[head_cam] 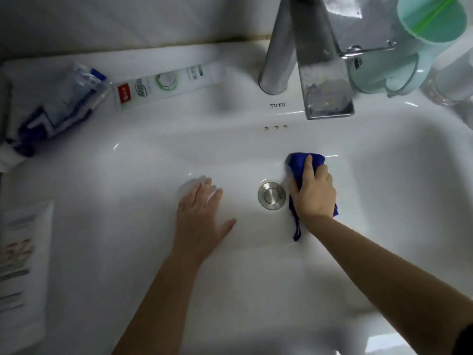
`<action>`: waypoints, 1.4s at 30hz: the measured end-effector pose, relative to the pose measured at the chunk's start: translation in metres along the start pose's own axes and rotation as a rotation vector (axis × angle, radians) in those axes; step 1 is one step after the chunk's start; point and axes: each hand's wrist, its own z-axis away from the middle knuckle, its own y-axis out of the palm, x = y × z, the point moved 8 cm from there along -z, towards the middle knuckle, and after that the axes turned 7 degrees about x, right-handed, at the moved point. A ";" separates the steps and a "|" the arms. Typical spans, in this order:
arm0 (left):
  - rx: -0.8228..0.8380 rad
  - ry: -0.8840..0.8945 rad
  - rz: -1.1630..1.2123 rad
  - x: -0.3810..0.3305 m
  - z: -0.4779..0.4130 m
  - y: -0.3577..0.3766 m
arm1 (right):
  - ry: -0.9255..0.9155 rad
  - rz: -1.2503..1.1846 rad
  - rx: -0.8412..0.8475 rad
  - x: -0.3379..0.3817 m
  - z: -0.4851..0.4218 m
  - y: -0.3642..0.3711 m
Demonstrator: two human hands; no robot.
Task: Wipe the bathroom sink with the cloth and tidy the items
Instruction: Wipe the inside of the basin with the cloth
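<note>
A white bathroom sink [384,175] fills the view, with a steel drain plug [271,195] at the middle of the basin. My right hand [316,189] grips a bunched blue cloth [298,162] and presses it on the basin just right of the drain; a strip of cloth hangs below my wrist. My left hand [201,213] lies flat on the basin floor left of the drain, fingers straight and spread. A white toothpaste tube [166,84] lies on the back ledge. A blue and clear plastic packet [64,101] lies on the left ledge.
A steel faucet [317,73] rises at the back centre, its spout over the basin. A pale green cup [425,34] with a green stick sits in a holder at the back right, beside a clear glass [450,83]. A white tube [23,265] lies at the left edge.
</note>
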 end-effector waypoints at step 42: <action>-0.291 -0.265 -0.228 0.061 0.135 -0.095 | -0.601 -0.316 0.222 0.079 0.094 0.007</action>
